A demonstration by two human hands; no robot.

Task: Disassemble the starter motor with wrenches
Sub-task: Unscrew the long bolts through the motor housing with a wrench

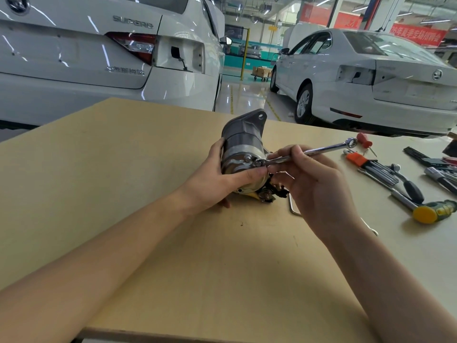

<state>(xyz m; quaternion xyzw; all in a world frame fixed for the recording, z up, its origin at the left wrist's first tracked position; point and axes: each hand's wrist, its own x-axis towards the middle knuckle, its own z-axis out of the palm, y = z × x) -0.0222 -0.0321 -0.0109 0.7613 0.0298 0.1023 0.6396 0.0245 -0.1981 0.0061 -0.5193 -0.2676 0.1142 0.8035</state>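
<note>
Left hand [217,177] grips the starter motor [243,149]; right hand [314,179] fingers pinch the wrench [319,151]; car [99,50] at 11 o'clock reads "SUPERB"

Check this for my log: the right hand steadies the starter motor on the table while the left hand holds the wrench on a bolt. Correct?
Not quite: the hands are swapped. In the head view, the left hand steadies the starter motor on the table, while the right hand holds the wrench on a bolt.
</note>
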